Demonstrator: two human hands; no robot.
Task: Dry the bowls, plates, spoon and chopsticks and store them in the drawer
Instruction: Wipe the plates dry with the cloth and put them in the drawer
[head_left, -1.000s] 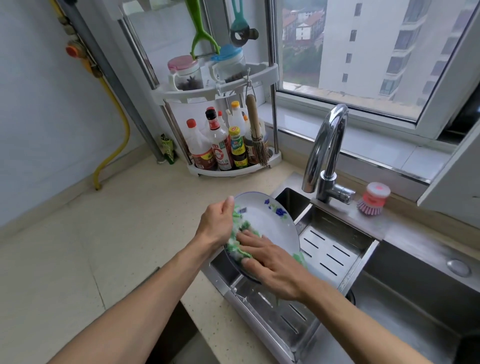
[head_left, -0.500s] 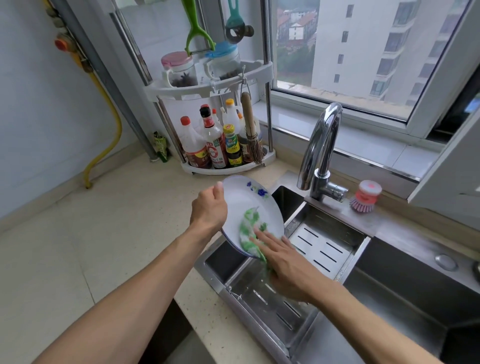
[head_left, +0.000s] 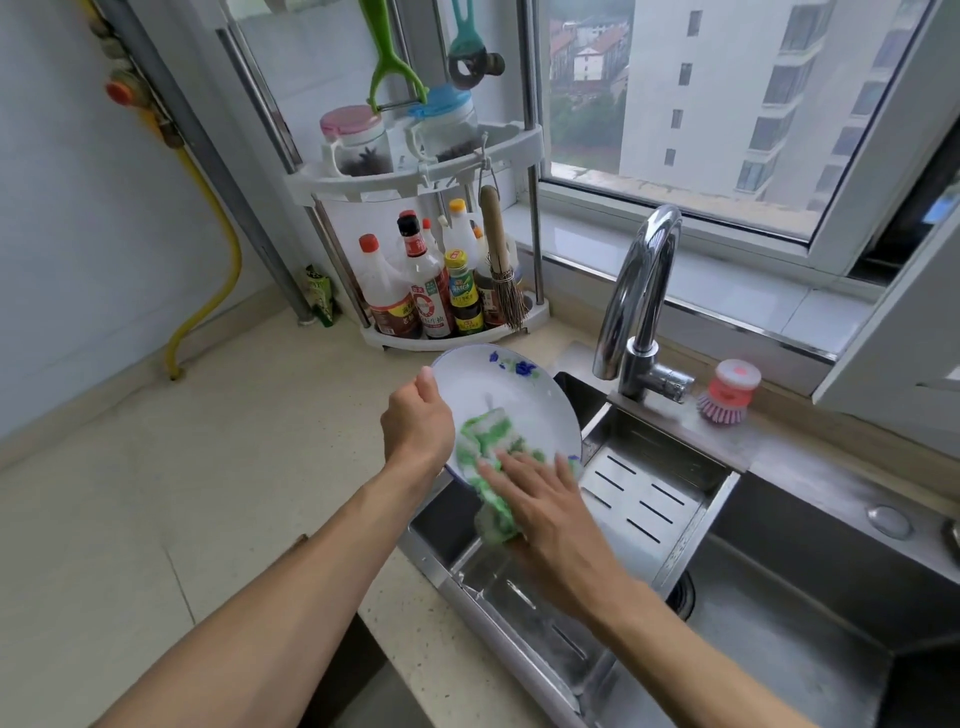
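Observation:
A white plate with a blue and green flower print is tilted up over the left end of the sink. My left hand grips its left rim, thumb on the near face. My right hand lies with straight fingers on a green and white cloth and presses it against the plate's lower face. Part of the cloth hangs below the plate's rim. No bowls, spoon or chopsticks are in view.
A steel sink with a slotted drain tray lies below the plate. A curved tap and a pink dish brush stand behind it. A corner rack holds sauce bottles and jars. The beige counter stretches left.
The plate has tipped more upright and risen a little. My right hand with the cloth has slid from the plate's lower left towards its lower right rim.

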